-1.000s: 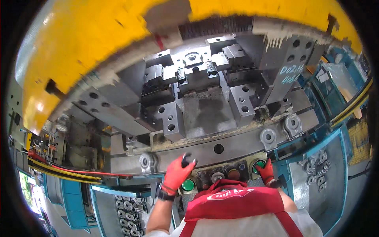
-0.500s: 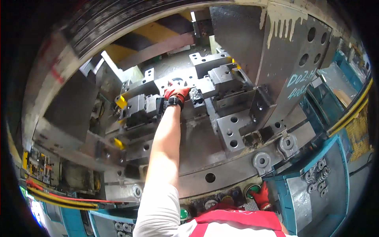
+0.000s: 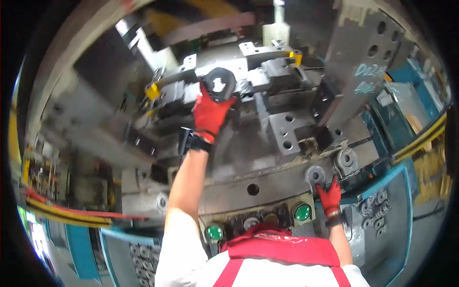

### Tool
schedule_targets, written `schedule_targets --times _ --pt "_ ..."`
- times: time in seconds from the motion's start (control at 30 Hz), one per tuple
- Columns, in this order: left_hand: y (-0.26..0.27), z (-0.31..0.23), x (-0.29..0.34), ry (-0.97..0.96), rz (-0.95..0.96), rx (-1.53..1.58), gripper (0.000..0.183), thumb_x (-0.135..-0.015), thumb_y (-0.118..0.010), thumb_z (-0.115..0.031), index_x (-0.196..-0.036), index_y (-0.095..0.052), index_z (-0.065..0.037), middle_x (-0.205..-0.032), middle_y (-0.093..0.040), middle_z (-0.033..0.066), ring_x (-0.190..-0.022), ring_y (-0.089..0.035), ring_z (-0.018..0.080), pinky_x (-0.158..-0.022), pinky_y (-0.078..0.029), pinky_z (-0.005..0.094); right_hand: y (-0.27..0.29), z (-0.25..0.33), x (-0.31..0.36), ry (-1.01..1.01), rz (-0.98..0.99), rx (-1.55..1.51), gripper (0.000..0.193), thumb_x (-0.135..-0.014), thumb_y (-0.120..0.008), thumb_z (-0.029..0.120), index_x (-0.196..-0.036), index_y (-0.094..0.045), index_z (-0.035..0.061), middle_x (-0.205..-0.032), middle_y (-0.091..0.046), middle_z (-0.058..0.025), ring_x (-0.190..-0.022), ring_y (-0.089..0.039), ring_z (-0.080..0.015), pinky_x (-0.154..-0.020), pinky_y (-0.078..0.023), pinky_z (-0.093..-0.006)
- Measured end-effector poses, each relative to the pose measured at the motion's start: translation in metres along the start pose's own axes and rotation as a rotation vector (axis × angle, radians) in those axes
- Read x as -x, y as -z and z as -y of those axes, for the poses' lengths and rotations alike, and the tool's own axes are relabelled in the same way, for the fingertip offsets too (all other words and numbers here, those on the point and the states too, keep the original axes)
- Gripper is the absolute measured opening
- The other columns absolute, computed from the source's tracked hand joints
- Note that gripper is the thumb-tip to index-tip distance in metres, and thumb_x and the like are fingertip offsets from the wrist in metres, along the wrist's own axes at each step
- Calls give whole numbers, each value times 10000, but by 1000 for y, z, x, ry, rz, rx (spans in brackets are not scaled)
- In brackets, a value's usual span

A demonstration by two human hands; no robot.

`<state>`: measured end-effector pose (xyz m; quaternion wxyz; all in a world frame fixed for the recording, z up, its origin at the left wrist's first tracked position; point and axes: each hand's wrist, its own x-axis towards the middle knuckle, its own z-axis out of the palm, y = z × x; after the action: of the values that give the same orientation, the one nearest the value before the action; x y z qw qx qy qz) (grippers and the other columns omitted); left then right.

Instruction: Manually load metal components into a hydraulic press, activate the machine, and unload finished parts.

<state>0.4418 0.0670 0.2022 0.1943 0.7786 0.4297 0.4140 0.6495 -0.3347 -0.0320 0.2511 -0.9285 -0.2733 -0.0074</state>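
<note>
My left hand (image 3: 210, 114), in a red glove, grips a dark ring-shaped metal part (image 3: 230, 86) by its near edge, the thumb and fingers on either side. It holds the part over the middle of the press die, near the steel clamping blocks (image 3: 279, 71). My right hand (image 3: 329, 195), also red-gloved, reaches to the front ledge with fingers apart. Its fingertips are at the lower end of a grey ring-ended forging (image 3: 316, 175), perhaps touching it. A second ring-ended forging (image 3: 346, 158) lies just beyond, to the right.
Two green push buttons (image 3: 302, 212) sit on the control panel below the ledge. A blue-edged bin (image 3: 404, 210) with several forgings stands at the right, another (image 3: 107, 248) at the lower left. Tall steel plates (image 3: 342, 67) flank the die. A further forging (image 3: 162, 201) lies at the ledge's left.
My left hand has drawn back toward me with the ring-shaped part, off the die's middle. My right hand has moved up from the right green button to the forging on the ledge.
</note>
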Motion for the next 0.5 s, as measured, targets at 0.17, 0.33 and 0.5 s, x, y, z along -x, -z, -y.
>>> schedule_targets --times 0.17,0.33,0.5 --pt "65 -10 153 -76 111 206 1043 -588 -786 -336 -1413 -216 -48 -1209 -504 218 -1076 -535 365 -873 -450 414 1 32 -12 -85 266 288 1183 -527 -769 546 -1415 -173 40 -1195 -474 -285 -1074 -503 -424 -869 -433 -485" --pt "128 20 278 368 275 46 1051 -583 -803 -313 -1414 -219 -40 -1277 -475 208 -1169 -495 313 -949 -406 386 -9 27 -34 49 453 313 1208 -534 -782 515 -1433 -130 40 -1240 -449 -297 -1113 -489 -411 -897 -427 -463" --pt "167 100 323 499 28 -301 1096 -573 -767 -412 -1425 -168 -74 -1124 -518 238 -1042 -523 389 -883 -432 433 -51 -74 -77 71 471 -220 1083 -604 -799 378 -1410 -200 -27 -1373 -370 -242 -1267 -375 -307 -1026 -324 -356"
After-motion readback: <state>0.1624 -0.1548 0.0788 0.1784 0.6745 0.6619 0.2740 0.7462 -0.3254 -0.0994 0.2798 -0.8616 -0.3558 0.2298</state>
